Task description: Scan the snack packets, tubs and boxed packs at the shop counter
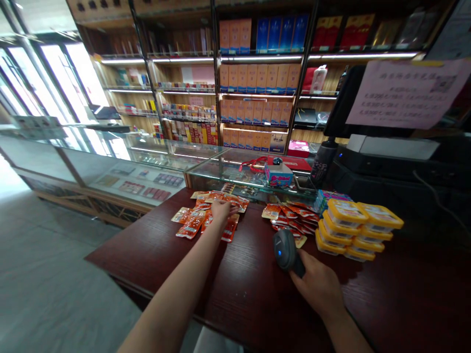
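Observation:
My left hand [221, 211] reaches over a loose spread of orange-red snack packets [192, 224] on the dark wooden counter. Its fingers point to the right and look apart, just above or touching the packets beneath; the palm side is hidden. In my right hand [321, 283] is a dark barcode scanner [285, 250] with a small blue light, its handle wrapped by my fingers. Beyond the scanner's head lies a second pile of the same snack packets [294, 218]. Yellow-lidded plastic boxes [346, 214] are stacked to the right of that pile.
The wooden counter [243, 279] ends at a near edge on the left. Behind it stands a glass display case [206, 169] holding a small blue-pink box [278, 175] on top. A monitor with a pink paper sign [408, 93] rises at right. Stocked shelves [257, 93] line the wall.

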The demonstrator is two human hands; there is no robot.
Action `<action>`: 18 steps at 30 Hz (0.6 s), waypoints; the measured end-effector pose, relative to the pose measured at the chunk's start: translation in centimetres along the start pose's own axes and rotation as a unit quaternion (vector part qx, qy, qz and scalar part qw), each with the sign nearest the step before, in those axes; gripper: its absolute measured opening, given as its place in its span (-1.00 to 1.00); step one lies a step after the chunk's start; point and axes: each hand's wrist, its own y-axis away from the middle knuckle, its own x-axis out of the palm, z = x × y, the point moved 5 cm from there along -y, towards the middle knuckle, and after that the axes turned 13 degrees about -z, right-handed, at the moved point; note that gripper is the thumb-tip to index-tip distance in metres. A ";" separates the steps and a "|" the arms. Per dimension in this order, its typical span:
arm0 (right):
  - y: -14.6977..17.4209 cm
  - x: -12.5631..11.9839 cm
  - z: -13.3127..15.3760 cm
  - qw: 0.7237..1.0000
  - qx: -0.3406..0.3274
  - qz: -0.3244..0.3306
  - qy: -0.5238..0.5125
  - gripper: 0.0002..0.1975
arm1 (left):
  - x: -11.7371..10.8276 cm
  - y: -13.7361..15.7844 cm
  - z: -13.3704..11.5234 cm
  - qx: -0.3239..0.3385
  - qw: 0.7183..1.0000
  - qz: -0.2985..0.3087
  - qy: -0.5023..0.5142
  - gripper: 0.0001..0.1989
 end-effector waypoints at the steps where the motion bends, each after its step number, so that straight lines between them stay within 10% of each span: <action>1: 0.0 0.0 0.0 1.000 0.002 0.000 0.000 -0.74 | -0.4 -0.6 -0.3 0.013 0.999 -0.002 -0.038 -0.85; 6: 0.0 0.2 0.0 1.000 0.008 0.007 -0.008 -0.72 | -2.7 -2.2 -1.9 0.124 0.977 -0.058 -0.163 -0.89; 9: 0.0 0.4 -0.2 1.000 0.014 0.011 -0.008 -0.71 | -2.7 -1.2 -3.2 0.321 0.877 -0.096 -0.344 -0.88; 13: 0.0 0.4 -0.3 1.000 0.022 0.021 -0.007 -0.69 | -0.5 1.3 -1.9 0.480 0.748 0.035 -0.457 -0.74; 18: -0.2 0.2 -0.1 0.999 0.026 0.036 -0.009 -0.69 | 0.4 2.3 -0.1 0.508 0.698 0.101 -0.495 -0.74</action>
